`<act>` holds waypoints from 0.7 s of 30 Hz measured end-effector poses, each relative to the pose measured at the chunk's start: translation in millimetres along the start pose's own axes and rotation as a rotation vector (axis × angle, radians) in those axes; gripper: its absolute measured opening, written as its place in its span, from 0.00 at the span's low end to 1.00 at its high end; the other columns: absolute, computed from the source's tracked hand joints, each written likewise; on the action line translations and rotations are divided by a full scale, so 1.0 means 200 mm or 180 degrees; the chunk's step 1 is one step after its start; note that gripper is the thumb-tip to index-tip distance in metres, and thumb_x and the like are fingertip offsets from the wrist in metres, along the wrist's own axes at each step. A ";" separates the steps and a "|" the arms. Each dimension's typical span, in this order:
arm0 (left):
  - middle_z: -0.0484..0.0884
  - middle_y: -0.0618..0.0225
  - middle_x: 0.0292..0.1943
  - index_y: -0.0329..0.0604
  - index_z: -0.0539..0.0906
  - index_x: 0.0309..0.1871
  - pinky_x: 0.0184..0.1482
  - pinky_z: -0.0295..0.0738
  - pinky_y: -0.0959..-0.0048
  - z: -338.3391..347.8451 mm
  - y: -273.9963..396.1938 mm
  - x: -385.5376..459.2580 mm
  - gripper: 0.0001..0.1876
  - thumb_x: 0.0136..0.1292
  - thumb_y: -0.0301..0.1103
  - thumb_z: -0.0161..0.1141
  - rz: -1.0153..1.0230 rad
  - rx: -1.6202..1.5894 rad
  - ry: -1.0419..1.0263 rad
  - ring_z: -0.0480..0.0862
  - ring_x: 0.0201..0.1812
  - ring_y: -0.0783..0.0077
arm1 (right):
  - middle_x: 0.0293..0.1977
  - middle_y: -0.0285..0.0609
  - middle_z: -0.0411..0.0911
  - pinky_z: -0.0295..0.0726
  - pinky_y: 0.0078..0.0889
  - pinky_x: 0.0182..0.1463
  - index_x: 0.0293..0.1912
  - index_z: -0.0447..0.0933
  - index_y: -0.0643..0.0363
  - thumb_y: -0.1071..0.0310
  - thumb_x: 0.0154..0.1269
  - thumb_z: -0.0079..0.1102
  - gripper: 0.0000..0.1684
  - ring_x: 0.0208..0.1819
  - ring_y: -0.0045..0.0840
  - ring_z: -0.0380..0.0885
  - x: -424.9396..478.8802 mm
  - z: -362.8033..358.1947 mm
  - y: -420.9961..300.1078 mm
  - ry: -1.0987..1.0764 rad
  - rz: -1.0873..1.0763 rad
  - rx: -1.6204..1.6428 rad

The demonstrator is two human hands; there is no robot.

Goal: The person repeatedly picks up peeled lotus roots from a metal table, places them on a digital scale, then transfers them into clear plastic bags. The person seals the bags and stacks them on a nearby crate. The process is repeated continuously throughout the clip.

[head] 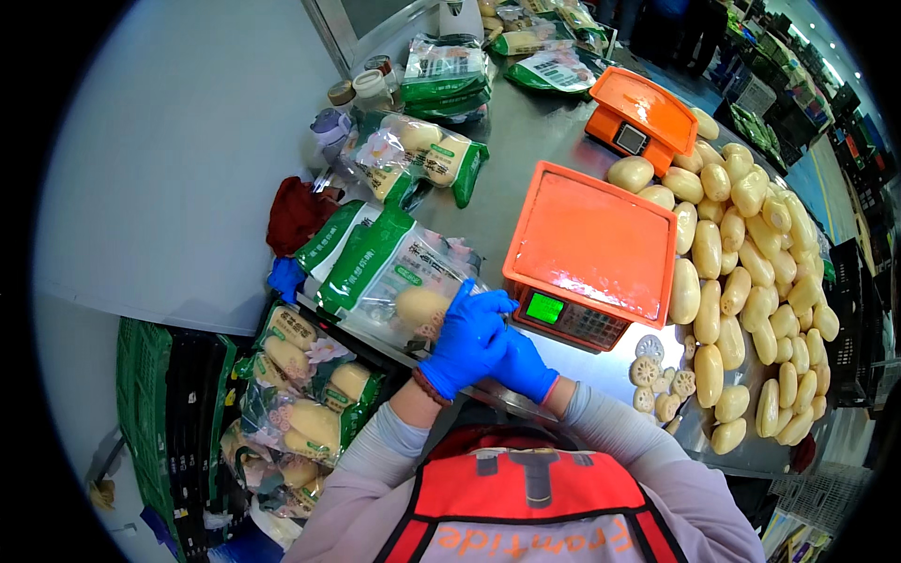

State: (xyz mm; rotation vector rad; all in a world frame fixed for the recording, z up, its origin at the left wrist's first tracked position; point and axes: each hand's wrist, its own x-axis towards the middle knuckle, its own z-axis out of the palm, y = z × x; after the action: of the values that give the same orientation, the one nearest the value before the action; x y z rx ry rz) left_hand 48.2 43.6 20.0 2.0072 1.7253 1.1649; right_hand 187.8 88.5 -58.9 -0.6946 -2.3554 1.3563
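Both my hands wear blue gloves and meet at the near edge of the steel table, in front of the orange scale. My left hand grips the right end of a printed clear-and-green plastic bag. A peeled lotus root piece shows through the bag's film, close to my left fingers. My right hand is pressed against my left hand, its fingers partly hidden behind it. The orange weighing scale stands just beyond my hands, with its green display lit and nothing on its pan.
Peeled lotus roots are heaped on the right, with cut slices nearer me. A second orange scale stands farther back. Filled bags fill a crate at lower left. More bags and bottles line the wall.
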 end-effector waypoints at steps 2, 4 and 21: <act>0.84 0.61 0.49 0.41 0.79 0.31 0.73 0.54 0.43 0.02 0.04 0.00 0.01 0.56 0.27 0.59 0.0001 -0.0151 -0.0031 0.79 0.58 0.54 | 0.46 0.51 0.81 0.82 0.40 0.50 0.54 0.77 0.57 0.58 0.69 0.59 0.19 0.47 0.46 0.82 0.03 0.08 0.03 0.0509 0.0192 0.0516; 0.84 0.61 0.47 0.39 0.81 0.30 0.72 0.57 0.45 0.05 0.11 -0.01 0.03 0.57 0.28 0.60 -0.0017 -0.0372 -0.0120 0.80 0.55 0.53 | 0.47 0.51 0.81 0.82 0.40 0.51 0.54 0.78 0.57 0.59 0.69 0.58 0.19 0.47 0.46 0.81 0.06 0.13 0.02 0.0783 0.0288 0.1547; 0.82 0.71 0.34 0.43 0.82 0.43 0.35 0.73 0.79 -0.17 -0.41 -0.50 0.12 0.74 0.41 0.56 -0.3507 -0.2858 0.1622 0.79 0.32 0.78 | 0.47 0.40 0.83 0.80 0.33 0.43 0.46 0.83 0.60 0.53 0.76 0.51 0.21 0.46 0.23 0.80 0.45 0.19 -0.07 -0.0089 0.1093 0.3195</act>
State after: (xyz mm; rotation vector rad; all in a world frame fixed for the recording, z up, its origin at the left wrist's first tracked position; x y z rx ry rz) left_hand -32.2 -35.8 -50.8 0.1553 1.5972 1.5672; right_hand 90.5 106.9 -60.5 -0.7368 -1.2717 2.3783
